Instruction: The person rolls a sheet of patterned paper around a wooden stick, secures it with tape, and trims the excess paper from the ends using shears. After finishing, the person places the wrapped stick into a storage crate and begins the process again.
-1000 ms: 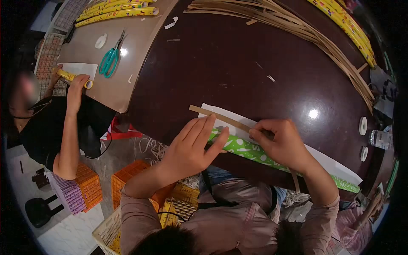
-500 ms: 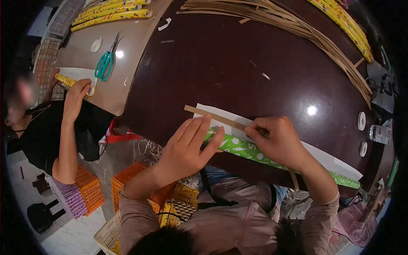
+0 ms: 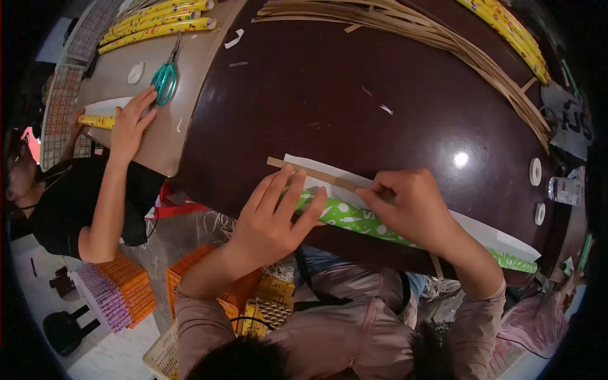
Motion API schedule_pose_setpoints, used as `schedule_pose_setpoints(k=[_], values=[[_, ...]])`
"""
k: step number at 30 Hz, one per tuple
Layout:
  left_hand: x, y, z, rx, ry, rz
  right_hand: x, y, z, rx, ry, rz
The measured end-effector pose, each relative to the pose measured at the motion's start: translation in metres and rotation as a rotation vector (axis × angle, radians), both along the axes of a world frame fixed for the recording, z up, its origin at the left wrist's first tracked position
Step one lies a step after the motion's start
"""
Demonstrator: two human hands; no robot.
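A green patterned roll of wrapping paper (image 3: 348, 215) lies along the table's near edge, its white paper end (image 3: 335, 175) turned up on the far side. Across that white paper runs a flat brown strip (image 3: 329, 178). My left hand (image 3: 269, 212) is open, fingers spread, with the fingertips pressing on the strip's left part and the thumb on the green roll. Thumb and forefinger of my right hand (image 3: 408, 206) are pinched on the strip farther right. Below my right hand, a brown strip end (image 3: 436, 266) hangs past the roll.
Many brown strips (image 3: 405, 31) lie along the far side. Tape rolls (image 3: 535, 171) and a clear container (image 3: 565, 190) stand right. On the left table, a co-worker's hand (image 3: 132, 123) is by teal scissors (image 3: 164, 82) and yellow rolls (image 3: 161, 28). Orange crates (image 3: 130, 288) stand below.
My left hand has shifted slightly left along the strip with its fingers more spread; my right hand has slid slightly left. The co-worker's hand has moved from the yellow roll toward the scissors.
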State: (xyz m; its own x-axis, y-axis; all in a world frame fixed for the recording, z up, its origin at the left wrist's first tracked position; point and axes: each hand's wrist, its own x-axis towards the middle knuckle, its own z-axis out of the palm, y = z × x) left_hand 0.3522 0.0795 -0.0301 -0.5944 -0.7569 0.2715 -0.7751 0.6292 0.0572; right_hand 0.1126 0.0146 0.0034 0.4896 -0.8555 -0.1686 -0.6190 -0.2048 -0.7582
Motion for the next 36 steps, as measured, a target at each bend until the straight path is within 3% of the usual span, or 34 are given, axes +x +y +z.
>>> schedule_pose_setpoints(k=[9, 13, 15, 16, 18, 21, 25, 31, 33, 36], values=[[0.000, -0.002, 0.000, -0.001, 0.004, -0.016, -0.002, -0.002, 0.021, 0.100, 0.023, 0.073], [0.000, -0.002, 0.002, 0.002, 0.002, -0.020, -0.012, -0.001, 0.022, -0.007, 0.000, 0.113], [-0.001, -0.002, 0.003, 0.008, 0.003, -0.014, -0.017, -0.003, 0.036, 0.228, 0.086, 0.023], [-0.001, -0.002, 0.002, 0.008, 0.006, -0.018, -0.021, -0.003, 0.036, 0.228, 0.088, 0.019], [0.000, -0.001, 0.000, -0.006, 0.010, -0.008, -0.029, 0.000, 0.036, 0.569, 0.013, -0.073], [-0.001, -0.001, 0.001, 0.001, 0.003, -0.012, -0.054, 0.009, 0.030, 0.780, -0.098, -0.144], [-0.003, -0.001, 0.000, -0.004, 0.006, 0.001, -0.096, 0.028, 0.029, 0.785, -0.077, -0.279], [-0.005, -0.002, 0.010, 0.053, -0.035, -0.007, -0.145, 0.065, 0.024, 0.490, -0.008, -0.541], [-0.005, 0.001, 0.009, 0.079, -0.072, 0.017, -0.154, 0.073, 0.021, 0.240, -0.011, -0.562], [-0.002, 0.003, 0.006, 0.067, -0.103, 0.029, -0.164, 0.076, 0.018, 0.219, -0.007, -0.624]])
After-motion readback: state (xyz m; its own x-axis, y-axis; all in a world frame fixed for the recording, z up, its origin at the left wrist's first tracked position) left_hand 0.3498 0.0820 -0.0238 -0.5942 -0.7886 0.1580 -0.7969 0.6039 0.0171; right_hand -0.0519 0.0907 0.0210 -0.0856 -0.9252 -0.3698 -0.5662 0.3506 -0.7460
